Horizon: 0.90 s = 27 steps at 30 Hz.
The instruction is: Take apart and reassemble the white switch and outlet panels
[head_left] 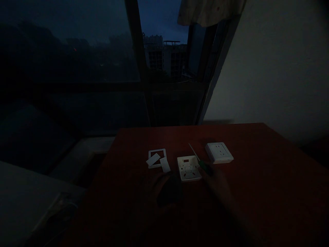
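In the head view, the open white box (189,176) lies on the reddish-brown table (144,137), its hollow side facing up, with slots in its floor and a small rectangular opening toward the far wall. The right hand (218,181) is just beside the box on the right, closed on the green handle of a screwdriver (204,166); the thin shaft slants away over the box's far right corner, its tip pointing beyond the far edge. Whether the fingers also touch the box is too dark to tell. The left hand (155,188) is to the left of the box and nearer the viewer, curled around a dark object (170,190) too dim to identify.

Left of the box lies a flat white frame (157,150). Two small white plates rest across it: one (153,160) farther from the box, the other (165,165) nearer to it. Right of the box and a little farther back sits a white socket unit (220,153), its slotted face up. Well beyond the box stands a window (77,61), with a pale wall (269,68) beyond it to the right.
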{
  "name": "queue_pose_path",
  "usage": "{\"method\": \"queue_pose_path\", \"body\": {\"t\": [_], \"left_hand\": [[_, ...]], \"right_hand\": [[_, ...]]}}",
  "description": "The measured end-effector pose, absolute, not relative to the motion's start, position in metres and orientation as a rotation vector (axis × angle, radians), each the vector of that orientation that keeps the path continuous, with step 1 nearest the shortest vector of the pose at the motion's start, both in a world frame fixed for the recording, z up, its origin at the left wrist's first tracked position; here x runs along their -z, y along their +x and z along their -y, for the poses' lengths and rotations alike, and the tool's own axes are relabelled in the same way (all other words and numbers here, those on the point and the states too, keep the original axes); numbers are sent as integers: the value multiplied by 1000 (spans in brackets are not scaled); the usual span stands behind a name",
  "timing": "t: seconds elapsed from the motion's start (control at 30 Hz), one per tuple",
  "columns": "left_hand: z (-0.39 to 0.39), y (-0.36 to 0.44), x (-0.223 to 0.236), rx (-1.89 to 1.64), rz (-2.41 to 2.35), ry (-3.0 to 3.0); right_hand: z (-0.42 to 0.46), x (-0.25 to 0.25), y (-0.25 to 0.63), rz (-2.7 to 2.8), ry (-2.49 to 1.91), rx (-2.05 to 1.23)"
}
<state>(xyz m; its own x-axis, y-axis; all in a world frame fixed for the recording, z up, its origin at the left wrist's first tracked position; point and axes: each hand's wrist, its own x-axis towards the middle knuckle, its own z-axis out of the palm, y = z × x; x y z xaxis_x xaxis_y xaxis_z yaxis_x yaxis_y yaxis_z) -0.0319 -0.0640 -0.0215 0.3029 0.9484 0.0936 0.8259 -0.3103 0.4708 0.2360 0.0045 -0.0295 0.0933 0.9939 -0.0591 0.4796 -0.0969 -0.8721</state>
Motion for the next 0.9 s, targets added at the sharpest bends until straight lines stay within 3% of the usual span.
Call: {"method": "queue_pose_path", "body": {"t": [0.27,0.9], "left_hand": [[62,-37,18,-791,-1622,2185],[23,25,-18,-678,-1470,2097]], "right_hand": [[17,30,228,1492,-1595,-1009],[30,26,232,1138,-1440,-1259]]}}
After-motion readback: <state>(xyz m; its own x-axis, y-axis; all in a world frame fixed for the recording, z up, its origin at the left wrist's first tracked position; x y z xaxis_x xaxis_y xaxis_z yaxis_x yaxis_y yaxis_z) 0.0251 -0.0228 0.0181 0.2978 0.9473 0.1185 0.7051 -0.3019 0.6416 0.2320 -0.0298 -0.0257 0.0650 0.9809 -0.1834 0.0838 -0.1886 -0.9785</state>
